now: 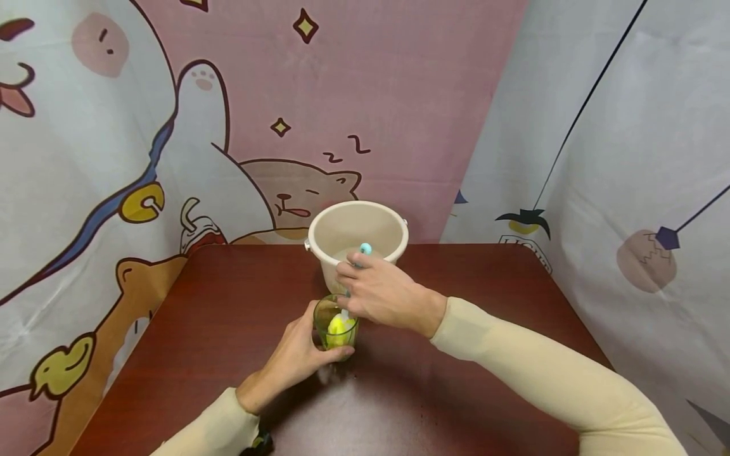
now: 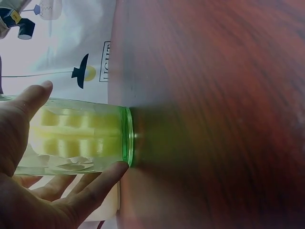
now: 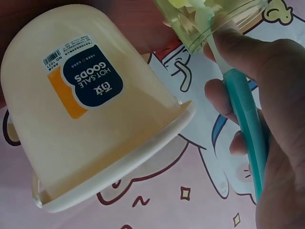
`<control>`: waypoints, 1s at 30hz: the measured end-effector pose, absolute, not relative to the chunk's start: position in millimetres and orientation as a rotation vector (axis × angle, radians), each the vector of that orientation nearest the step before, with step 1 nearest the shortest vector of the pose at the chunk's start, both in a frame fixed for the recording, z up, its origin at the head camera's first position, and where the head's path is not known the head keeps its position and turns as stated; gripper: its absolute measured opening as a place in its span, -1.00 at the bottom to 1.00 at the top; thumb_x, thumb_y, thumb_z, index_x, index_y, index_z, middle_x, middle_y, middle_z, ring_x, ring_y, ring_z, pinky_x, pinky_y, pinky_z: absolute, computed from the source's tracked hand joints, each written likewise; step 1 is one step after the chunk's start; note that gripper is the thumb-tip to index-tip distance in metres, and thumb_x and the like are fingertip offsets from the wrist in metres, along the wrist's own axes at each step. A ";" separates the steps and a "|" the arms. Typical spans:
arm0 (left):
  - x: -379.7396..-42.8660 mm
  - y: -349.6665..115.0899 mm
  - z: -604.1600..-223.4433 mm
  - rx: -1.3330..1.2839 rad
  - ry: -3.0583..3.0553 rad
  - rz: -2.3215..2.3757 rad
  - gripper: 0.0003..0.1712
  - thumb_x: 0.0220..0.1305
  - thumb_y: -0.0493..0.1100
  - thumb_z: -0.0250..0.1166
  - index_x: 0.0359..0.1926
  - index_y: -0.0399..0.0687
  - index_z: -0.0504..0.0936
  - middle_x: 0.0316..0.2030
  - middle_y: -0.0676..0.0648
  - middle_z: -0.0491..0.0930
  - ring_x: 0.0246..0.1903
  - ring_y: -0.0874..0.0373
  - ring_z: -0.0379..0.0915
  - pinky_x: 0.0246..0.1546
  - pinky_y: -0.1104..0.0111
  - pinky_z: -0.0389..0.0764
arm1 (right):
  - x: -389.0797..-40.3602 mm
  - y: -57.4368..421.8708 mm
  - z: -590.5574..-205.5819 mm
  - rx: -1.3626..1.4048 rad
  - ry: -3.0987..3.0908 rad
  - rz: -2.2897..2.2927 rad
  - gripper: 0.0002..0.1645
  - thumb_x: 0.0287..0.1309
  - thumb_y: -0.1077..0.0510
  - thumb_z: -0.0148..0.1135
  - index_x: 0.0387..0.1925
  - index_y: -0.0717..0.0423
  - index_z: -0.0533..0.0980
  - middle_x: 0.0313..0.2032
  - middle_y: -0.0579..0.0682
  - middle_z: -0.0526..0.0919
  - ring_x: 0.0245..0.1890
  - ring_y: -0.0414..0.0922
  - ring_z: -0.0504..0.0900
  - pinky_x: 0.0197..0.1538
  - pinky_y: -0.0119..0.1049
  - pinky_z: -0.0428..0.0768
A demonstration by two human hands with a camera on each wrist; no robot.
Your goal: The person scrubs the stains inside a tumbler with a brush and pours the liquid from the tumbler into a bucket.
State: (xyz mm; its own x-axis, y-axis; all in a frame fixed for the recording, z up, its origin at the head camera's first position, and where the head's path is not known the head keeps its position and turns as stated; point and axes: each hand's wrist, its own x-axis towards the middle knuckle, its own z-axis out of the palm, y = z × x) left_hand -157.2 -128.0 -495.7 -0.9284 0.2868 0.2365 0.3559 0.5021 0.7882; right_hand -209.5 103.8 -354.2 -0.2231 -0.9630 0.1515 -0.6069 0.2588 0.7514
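My left hand grips a clear green-tinted drinking glass, thumb on one side and fingers on the other. The glass is upright, its green base at the tabletop. Inside it is the yellow sponge head of a cup brush, ridged in the left wrist view. My right hand holds the brush's teal handle above the rim, thumb and fingers around it. In the head view that hand hides most of the handle; only its light-blue end shows.
A cream bucket stands just behind the glass, a label on its side. The dark red-brown table spreads around. Printed cloth hangs behind and at both sides. A small dark object lies by the left sleeve.
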 end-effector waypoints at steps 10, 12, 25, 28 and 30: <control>-157.1 -127.8 -488.1 -0.532 -2.650 -1.382 0.09 0.18 0.24 0.85 0.58 0.26 0.42 0.19 0.06 0.78 -0.09 0.17 0.69 -0.22 0.41 0.71 | -211.6 102.5 -354.0 1.431 -1.956 -0.735 -0.83 0.43 -0.10 0.62 -0.01 -0.47 0.86 -0.08 -0.16 0.82 0.10 -0.07 0.57 0.38 -0.15 0.42; -157.3 -127.5 -486.4 -0.532 -2.649 -1.386 0.08 0.20 0.24 0.84 0.58 0.27 0.42 0.18 0.05 0.78 -0.12 0.17 0.67 -0.25 0.41 0.69 | -211.5 103.1 -353.5 1.434 -1.958 -0.732 -0.82 0.43 -0.10 0.62 0.00 -0.47 0.86 -0.07 -0.15 0.82 0.12 -0.07 0.57 0.39 -0.14 0.43; -155.5 -126.5 -485.5 -0.521 -2.643 -1.431 0.05 0.19 0.18 0.86 0.55 0.30 0.43 0.16 0.04 0.80 -0.13 0.21 0.72 -0.24 0.42 0.75 | -210.0 106.6 -350.7 1.440 -1.917 -0.679 -0.91 0.41 -0.11 0.61 -0.10 -0.44 0.86 -0.16 -0.14 0.78 0.06 -0.06 0.54 0.36 -0.17 0.42; -155.2 -126.1 -485.4 -0.513 -2.653 -1.422 0.04 0.19 0.19 0.86 0.54 0.29 0.44 0.14 0.04 0.81 -0.19 0.24 0.69 -0.26 0.42 0.73 | -208.4 106.4 -348.4 1.439 -1.898 -0.669 -0.95 0.44 -0.09 0.59 -0.13 -0.42 0.85 -0.17 -0.14 0.77 0.04 -0.06 0.53 0.35 -0.17 0.42; -154.9 -125.8 -484.8 -0.509 -2.659 -1.422 0.04 0.19 0.19 0.86 0.54 0.29 0.44 0.13 0.04 0.81 -0.21 0.26 0.69 -0.25 0.42 0.73 | -207.5 106.5 -345.5 1.439 -1.883 -0.673 -0.95 0.44 -0.07 0.59 -0.14 -0.41 0.85 -0.16 -0.14 0.78 0.06 -0.06 0.54 0.35 -0.17 0.42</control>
State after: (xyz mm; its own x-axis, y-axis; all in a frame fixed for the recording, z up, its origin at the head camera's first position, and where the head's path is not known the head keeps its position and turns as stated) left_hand -154.9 -125.8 -484.8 -0.9413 0.2499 0.2271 0.3276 0.5131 0.7933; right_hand -207.5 106.5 -345.5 -0.1723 -0.9655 0.1954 -0.6226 0.2605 0.7379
